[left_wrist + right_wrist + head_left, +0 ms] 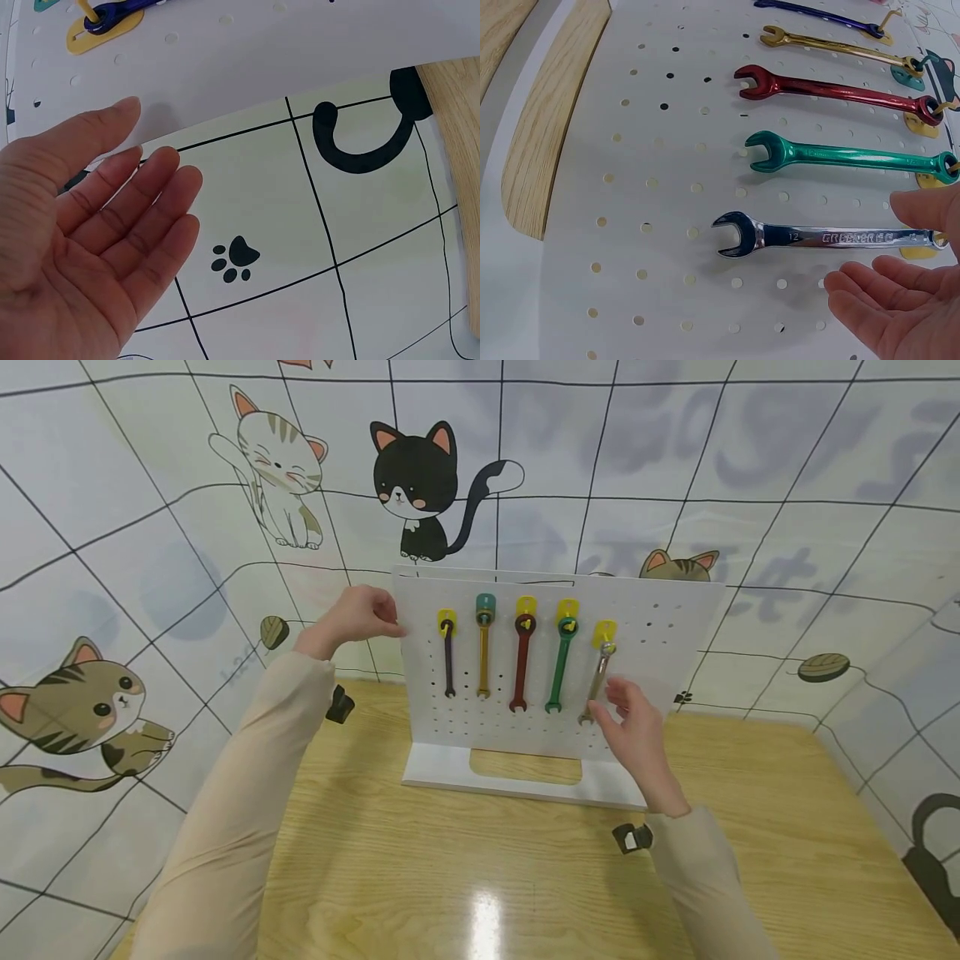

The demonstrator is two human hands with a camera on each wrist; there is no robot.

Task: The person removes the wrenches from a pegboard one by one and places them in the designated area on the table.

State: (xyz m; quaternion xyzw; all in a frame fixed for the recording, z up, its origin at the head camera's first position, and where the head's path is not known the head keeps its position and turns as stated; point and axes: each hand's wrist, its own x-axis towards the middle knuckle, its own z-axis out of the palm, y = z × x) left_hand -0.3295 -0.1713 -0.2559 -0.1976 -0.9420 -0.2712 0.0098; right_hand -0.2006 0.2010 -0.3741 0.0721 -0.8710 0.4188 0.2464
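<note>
A white pegboard (645,652) stands upright on the table with several combination wrenches hung in a row. From left to right hang a dark blue wrench (448,660), a gold wrench (483,660), a red wrench (521,662), a green wrench (559,667) and a silver wrench (810,236). My right hand (633,727) is at the silver wrench, thumb on one side of its shank and fingers on the other, spread and not closed round it. At the board's left edge is my left hand (362,614), its fingers relaxed, palm empty in the left wrist view.
Yellow hooks (604,632) and a teal hook (486,603) bear the wrenches. The board's white base (435,766) has a cut-out at the front and rests on a wooden table (420,860). Behind is a cat-patterned cloth backdrop (562,460).
</note>
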